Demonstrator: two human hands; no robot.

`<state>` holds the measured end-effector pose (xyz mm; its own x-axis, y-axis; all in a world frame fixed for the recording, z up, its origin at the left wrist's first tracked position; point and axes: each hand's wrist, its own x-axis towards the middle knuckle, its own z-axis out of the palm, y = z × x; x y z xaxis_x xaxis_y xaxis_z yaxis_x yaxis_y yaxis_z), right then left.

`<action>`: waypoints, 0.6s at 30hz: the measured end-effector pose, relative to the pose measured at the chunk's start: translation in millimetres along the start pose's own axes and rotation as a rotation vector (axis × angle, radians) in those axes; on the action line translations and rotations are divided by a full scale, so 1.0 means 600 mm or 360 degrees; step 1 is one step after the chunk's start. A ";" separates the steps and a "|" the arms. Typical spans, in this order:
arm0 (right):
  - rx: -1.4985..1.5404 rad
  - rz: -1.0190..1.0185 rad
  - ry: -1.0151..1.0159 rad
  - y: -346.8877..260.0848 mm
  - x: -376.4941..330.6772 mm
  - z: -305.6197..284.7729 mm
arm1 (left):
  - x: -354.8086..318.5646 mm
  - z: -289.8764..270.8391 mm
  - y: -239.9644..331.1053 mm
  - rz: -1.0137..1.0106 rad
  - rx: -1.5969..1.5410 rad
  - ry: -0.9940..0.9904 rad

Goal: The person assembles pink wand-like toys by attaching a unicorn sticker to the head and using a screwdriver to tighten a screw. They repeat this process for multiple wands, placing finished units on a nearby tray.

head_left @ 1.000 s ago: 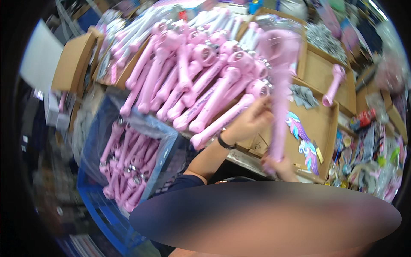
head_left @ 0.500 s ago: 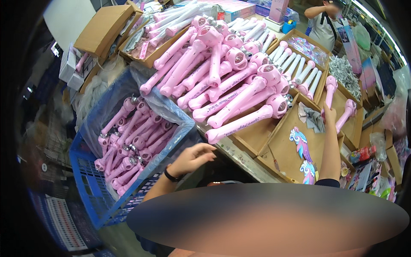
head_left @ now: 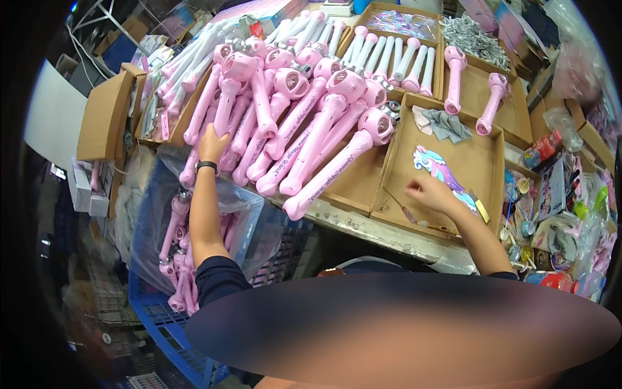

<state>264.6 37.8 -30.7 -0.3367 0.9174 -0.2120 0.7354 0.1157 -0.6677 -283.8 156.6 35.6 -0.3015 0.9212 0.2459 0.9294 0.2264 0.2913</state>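
My left hand [head_left: 212, 144], with a dark band at its wrist, is closed around the lower end of a pink toy wand [head_left: 228, 98] on the piled wands. The wand's wide round head points away from me. My right hand [head_left: 430, 194] hovers with curled fingers above a shallow cardboard tray [head_left: 400, 165]; nothing shows in it. Just beyond it lie flat unicorn-shaped pieces [head_left: 440, 170] in blue, pink and purple, overlapping. Grey cloth [head_left: 449, 126] is at the tray's far side. Two pink wands, one here [head_left: 455, 81], lie in the tray behind.
At the left, a blue plastic crate [head_left: 152, 305] lined with clear film holds more pink wands. White-handled wands [head_left: 407, 61] line a farther tray, near a heap of silvery parts [head_left: 476, 42]. Cups, brushes and a red-labelled bottle [head_left: 541, 149] crowd the right.
My left hand has gone from beside the crate up to the wand pile and taken hold of one. My right hand has let go of a wand and moved left, nearer me. The view has shifted.
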 end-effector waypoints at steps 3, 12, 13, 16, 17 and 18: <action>-0.0350 -0.0159 -0.0043 -0.033 -0.017 0.019 | -0.026 -0.043 0.036 0.0156 -0.0439 0.0222; -0.0365 0.0074 0.0068 -0.053 -0.035 0.009 | -0.246 -0.121 0.210 0.0230 -0.2735 -0.0420; -0.0233 0.0136 0.0213 -0.053 -0.043 0.005 | -0.258 -0.117 0.226 0.0222 -0.2866 -0.0441; 0.0543 0.0005 0.0591 -0.062 -0.073 0.011 | -0.296 -0.074 0.283 0.0064 -0.2938 -0.0520; 0.0833 -0.0139 0.0746 -0.066 -0.082 0.020 | -0.310 -0.053 0.308 0.0007 -0.2990 -0.0500; 0.1010 -0.0097 0.0735 -0.070 -0.093 0.028 | -0.320 -0.035 0.328 -0.0076 -0.2971 -0.0521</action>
<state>242.8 -24.6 -3.0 0.0148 0.9979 0.0633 0.1999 0.0591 -0.9780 -47.3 17.5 65.2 -0.0616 0.9917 0.1128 -0.5324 -0.1282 0.8367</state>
